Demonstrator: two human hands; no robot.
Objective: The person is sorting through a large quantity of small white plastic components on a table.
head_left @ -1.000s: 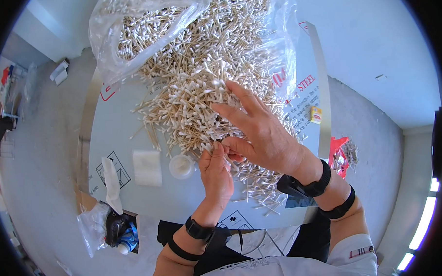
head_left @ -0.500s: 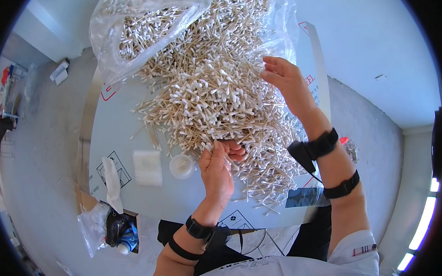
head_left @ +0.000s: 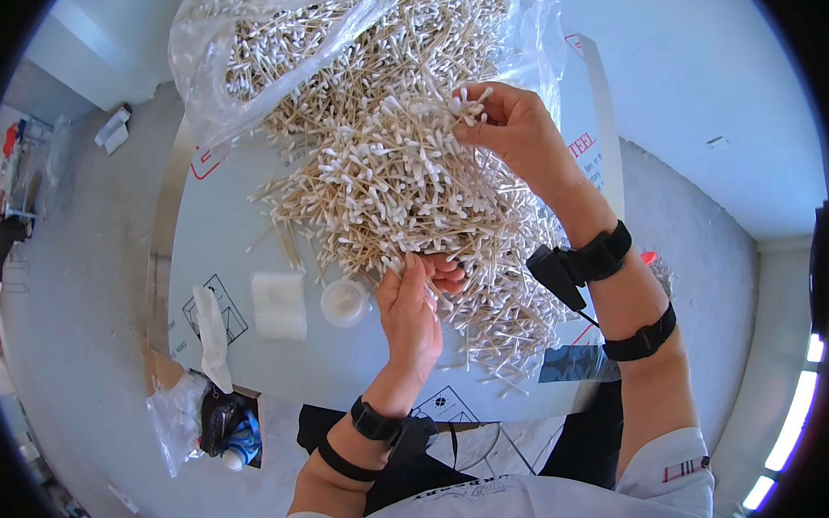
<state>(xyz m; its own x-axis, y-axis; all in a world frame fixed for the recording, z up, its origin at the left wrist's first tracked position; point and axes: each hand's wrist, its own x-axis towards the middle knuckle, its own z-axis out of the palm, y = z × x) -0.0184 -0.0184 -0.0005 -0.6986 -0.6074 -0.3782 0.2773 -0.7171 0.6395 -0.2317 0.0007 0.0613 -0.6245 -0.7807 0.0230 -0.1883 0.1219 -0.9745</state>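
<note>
Closest in, beyond the table's (head_left: 338,370) near edge, the left hand (head_left: 412,316) sits cupped against the heap of cotton swabs (head_left: 389,190), fingers loosely curled; whether it grips any, I cannot tell. A white tub (head_left: 345,304) and a folded white pad (head_left: 279,306) stand left of it, presumably for easy reach. Over the heap, the right hand (head_left: 512,125) has thumb and fingertips nearly together on a few swabs, a grip suiting thin sticks. Red lettering (head_left: 582,144) marks the table's right edge; the clear bag (head_left: 201,92) lies toward the far edge.
</note>
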